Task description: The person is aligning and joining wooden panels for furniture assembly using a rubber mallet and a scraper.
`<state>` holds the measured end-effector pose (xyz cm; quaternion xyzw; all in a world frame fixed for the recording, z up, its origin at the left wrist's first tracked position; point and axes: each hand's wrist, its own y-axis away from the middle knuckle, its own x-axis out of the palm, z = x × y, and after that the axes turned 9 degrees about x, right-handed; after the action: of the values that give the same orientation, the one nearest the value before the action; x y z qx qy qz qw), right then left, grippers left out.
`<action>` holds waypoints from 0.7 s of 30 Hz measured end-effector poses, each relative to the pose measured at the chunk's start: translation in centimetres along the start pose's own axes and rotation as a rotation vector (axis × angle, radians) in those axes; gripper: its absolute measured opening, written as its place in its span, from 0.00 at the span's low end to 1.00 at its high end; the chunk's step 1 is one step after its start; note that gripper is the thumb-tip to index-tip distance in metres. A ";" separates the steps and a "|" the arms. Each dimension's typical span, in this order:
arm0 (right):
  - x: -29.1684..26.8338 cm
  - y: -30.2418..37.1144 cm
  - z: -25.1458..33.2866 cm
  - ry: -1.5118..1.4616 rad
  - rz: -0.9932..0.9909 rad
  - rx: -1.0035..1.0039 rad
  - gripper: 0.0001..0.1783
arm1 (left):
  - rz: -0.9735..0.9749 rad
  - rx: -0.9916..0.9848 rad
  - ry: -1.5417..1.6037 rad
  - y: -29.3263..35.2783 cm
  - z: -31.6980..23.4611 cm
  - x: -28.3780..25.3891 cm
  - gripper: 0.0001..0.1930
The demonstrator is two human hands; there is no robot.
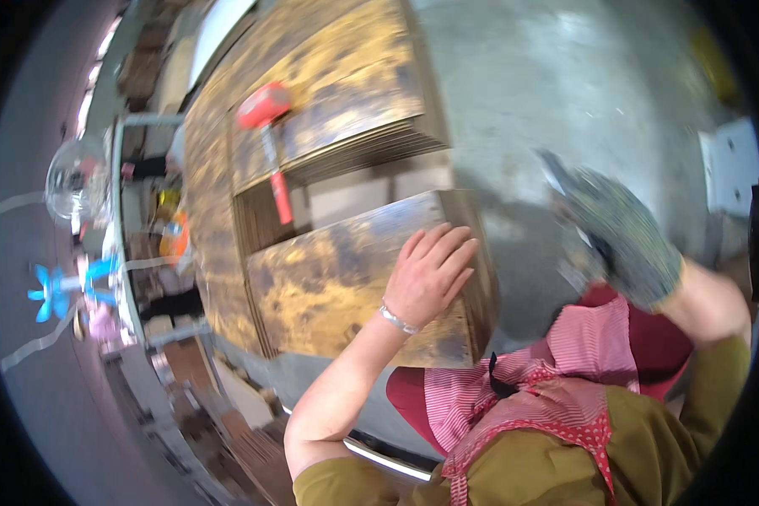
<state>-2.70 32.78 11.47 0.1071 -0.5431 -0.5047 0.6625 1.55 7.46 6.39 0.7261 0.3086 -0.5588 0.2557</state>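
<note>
My bare left hand (431, 274), a bracelet at its wrist, lies flat with fingers stretched on the near stack of brown-and-yellow wood-grain boards (346, 287). My right hand (628, 232) wears a grey-green glove and is apart from the boards, over the floor to their right. Motion smears its fingers. Something dark and silvery (597, 246) shows at its palm side; its kind cannot be made out. A mallet (264, 105) with a red head and red-gripped handle lies on the boards, its handle reaching over the rectangular gap between stacks.
More stacked boards (354, 67) stand beyond the gap. At left are a metal-framed rack (148, 120) with assorted items, a blue fan (51, 292) and a round clear-fronted fan (74, 181). A white box (732, 169) stands right on the grey floor (523, 76).
</note>
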 end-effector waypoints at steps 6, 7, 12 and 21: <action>-4.8 -1.3 -5.6 -0.116 0.017 0.086 0.12 | -0.037 -0.771 -0.081 14.4 2.4 0.3 0.45; -4.7 -2.2 -6.2 -0.152 -0.032 0.128 0.11 | -0.050 -0.801 -0.078 16.0 2.0 0.4 0.45; -5.6 -6.8 -7.0 -0.038 -0.008 0.243 0.11 | 0.313 -0.901 0.129 18.6 1.7 0.5 0.59; -5.9 -7.2 -11.1 0.467 -0.179 0.348 0.07 | 0.386 -0.950 0.149 17.7 2.0 1.1 0.63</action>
<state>3.04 29.56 -1.44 0.3797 -0.4428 -0.4222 0.6940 13.41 -5.82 5.25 0.6115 0.4061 -0.2466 0.6327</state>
